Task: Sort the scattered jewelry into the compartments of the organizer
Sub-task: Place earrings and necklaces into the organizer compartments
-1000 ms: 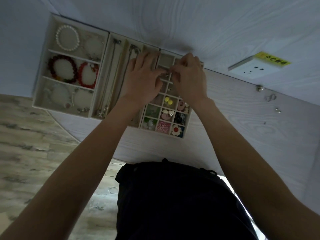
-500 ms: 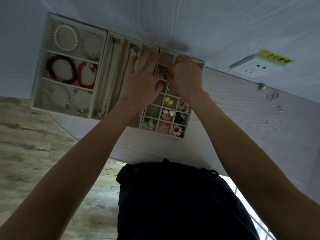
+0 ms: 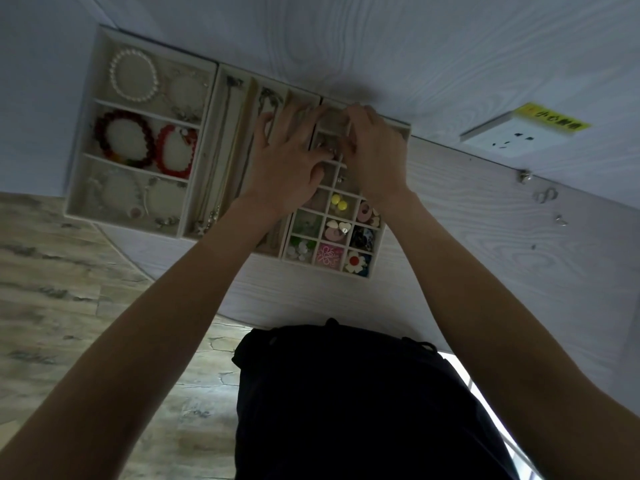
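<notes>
The cream organizer is three trays side by side: a bracelet tray (image 3: 80, 140), a necklace tray (image 3: 221, 109) and a grid tray (image 3: 377, 258) of small compartments holding earrings. Both hands meet over the far compartments of the grid tray. My left hand (image 3: 287, 164) lies with fingers spread across the necklace tray, its thumb by a small silver piece (image 3: 333, 152). My right hand (image 3: 375, 154) has its fingers curled down and pinches that piece; the fingertips hide most of it. Loose silver pieces (image 3: 546, 195) lie on the table at the right.
A white power socket (image 3: 498, 138) with a yellow label sits at the back right of the white wood-grain table (image 3: 485, 271). A dark bag or garment (image 3: 346, 403) fills the view below the table's near edge. Wood-pattern floor shows at the left.
Both hands have drawn closer together and dipped a little into the grid tray's far compartments. Over the last half second they hardly move.
</notes>
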Motion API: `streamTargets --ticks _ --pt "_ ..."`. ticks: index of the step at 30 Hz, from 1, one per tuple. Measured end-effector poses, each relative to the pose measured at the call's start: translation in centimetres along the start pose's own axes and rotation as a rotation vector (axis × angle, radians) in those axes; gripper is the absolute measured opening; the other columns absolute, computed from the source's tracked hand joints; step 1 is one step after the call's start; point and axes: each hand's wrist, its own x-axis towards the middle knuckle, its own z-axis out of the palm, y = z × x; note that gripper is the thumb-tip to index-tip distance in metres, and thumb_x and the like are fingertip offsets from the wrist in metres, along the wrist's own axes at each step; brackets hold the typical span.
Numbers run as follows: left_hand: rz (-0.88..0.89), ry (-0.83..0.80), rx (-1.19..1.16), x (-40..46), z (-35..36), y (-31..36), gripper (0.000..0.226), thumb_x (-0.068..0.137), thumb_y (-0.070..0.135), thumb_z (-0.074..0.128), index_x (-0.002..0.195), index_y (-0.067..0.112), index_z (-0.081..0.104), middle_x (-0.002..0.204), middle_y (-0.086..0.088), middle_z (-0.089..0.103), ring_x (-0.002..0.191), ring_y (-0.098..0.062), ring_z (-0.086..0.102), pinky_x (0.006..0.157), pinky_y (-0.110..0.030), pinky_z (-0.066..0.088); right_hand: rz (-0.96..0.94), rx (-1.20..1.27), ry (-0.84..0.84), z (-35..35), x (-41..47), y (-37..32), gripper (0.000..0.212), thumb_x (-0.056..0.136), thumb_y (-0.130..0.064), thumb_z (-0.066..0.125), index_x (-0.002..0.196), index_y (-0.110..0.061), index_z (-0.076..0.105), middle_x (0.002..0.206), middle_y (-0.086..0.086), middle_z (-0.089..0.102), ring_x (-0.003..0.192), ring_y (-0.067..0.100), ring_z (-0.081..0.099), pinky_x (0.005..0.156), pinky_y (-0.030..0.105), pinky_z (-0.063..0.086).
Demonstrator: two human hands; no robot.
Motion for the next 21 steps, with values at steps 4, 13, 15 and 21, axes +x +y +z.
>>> streamTargets --ticks 4,13,15,21 --pt "-0.018 0.010 0.012 0.0 0.2 0.1 0.027 0.085 0.030 0.048 0.100 0.032 0.071 0.152 -0.002 0.030 0.139 -0.034 0.022 0.108 -0.056 0.015 -0.005 0.082 0.073 -0.4 -0.5 0.1 0.011 0.079 -0.010 0.055 0.078 -0.005 0.065 0.083 0.013 0.058 0.054 0.026 0.055 0.046 0.024 0.030" --pt "-0.027 0.027 -0.012 -0.1 0.2 0.1 0.027 0.085 0.028 0.050 0.103 0.032 0.070 0.151 -0.003 0.032 0.138 -0.034 0.024 0.107 -0.057 0.017 -0.063 -0.013 -0.157 -0.8 -0.3 0.8 0.023 0.087 -0.026 0.054 0.098 -0.019 0.073 0.094 0.010 0.057 0.077 0.026 0.060 0.056 0.026 0.034" --pt "-0.037 -0.001 -0.027 -0.1 0.2 0.0 0.028 0.087 0.030 0.048 0.105 0.032 0.069 0.152 -0.002 0.030 0.140 -0.034 0.022 0.108 -0.057 0.014 -0.067 -0.048 -0.183 -0.8 0.1 0.7 0.025 0.089 -0.027 0.052 0.100 -0.017 0.072 0.098 0.009 0.057 0.083 0.028 0.060 0.058 0.028 0.034" --pt "-0.071 0.001 -0.102 -0.2 0.5 0.1 0.033 0.089 0.048 0.049 0.107 0.029 0.069 0.152 -0.002 0.030 0.140 -0.033 0.020 0.108 -0.055 0.011 0.021 -0.186 -0.200 -0.3 0.9 -0.6 0.023 0.089 -0.022 0.052 0.096 -0.009 0.069 0.103 0.008 0.056 0.086 0.029 0.060 0.058 0.028 0.028"
